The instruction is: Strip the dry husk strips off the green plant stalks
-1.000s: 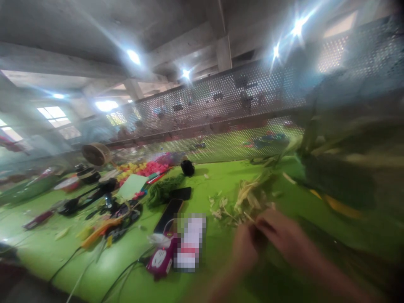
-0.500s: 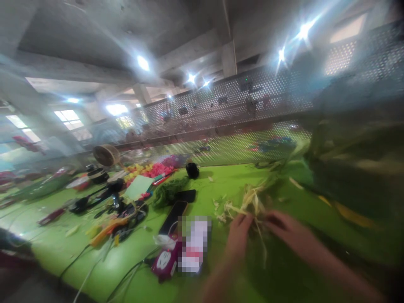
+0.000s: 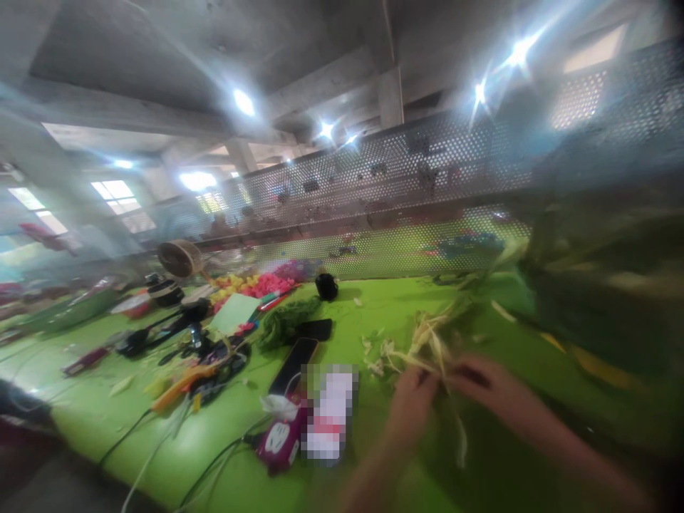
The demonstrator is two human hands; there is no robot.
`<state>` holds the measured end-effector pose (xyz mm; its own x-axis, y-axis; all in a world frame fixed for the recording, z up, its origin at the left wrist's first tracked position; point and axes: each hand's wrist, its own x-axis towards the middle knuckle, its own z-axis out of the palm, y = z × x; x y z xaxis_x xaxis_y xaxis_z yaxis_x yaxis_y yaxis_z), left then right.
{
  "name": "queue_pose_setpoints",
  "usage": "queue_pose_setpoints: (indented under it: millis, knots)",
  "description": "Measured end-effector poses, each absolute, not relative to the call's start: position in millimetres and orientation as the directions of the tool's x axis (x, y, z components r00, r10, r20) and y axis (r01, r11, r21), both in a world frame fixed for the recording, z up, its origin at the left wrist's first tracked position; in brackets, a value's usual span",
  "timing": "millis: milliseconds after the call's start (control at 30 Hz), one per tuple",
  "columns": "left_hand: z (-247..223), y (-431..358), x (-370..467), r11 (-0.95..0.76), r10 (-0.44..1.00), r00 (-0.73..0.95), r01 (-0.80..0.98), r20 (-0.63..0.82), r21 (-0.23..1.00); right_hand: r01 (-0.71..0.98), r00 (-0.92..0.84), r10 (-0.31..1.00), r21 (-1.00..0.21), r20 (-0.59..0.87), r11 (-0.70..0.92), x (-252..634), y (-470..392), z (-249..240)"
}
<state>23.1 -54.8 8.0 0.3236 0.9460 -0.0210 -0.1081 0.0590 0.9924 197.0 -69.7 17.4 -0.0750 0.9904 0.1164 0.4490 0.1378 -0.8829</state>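
Observation:
Pale yellow husk-like strips (image 3: 430,335) lie in a loose bundle on the green table, right of centre in the head view. My left hand (image 3: 412,399) is closed on the near end of the bundle, its fingertips pinched together. Close on its right, my right hand (image 3: 484,381) has thumb and fingers pressed together at the same strips; blur hides exactly what lies between them. One thin strip (image 3: 461,434) hangs down below the fingers. Small pale scraps (image 3: 375,367) are scattered to the left of the bundle.
Left of my hands lie a blurred-out white item (image 3: 327,420), a purple power socket (image 3: 278,442) with cables, and dark phones (image 3: 293,363). Farther left are an orange-handled glue gun (image 3: 184,388) and green yarn-like material (image 3: 286,320). A perforated metal panel (image 3: 374,249) borders the back; a dark bulky shape (image 3: 603,285) stands right.
My left hand has shifted slightly right, closer to my right hand. The hanging strip has swung a little to the right. The bundle stays in place.

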Motion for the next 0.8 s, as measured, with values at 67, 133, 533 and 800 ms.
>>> queue_pose_setpoints:
  millis: [67, 133, 533, 800]
  knots:
    - [6, -54, 23, 0.035, 0.942, 0.336, -0.110, 0.005, 0.993, 0.451, -0.105, 0.987, -0.878, 0.125, 0.160, 196, -68, 14]
    - [5, -52, 23, 0.031, 0.938, 0.347, -0.133, 0.017, 0.991, 0.471, -0.118, 0.983, -0.863, 0.144, 0.183, 196, -68, 12]
    - [0, -47, 23, -0.050, 0.908, 0.414, -0.047, 0.065, 0.998, 0.682, -0.113, 0.978, -0.702, 0.175, 0.204, 190, -82, 21]
    - [11, -46, 16, 0.114, 0.846, 0.533, -0.143, -0.021, 0.983, 0.503, -0.096, 0.990, -0.853, 0.103, 0.137, 190, -79, 20]
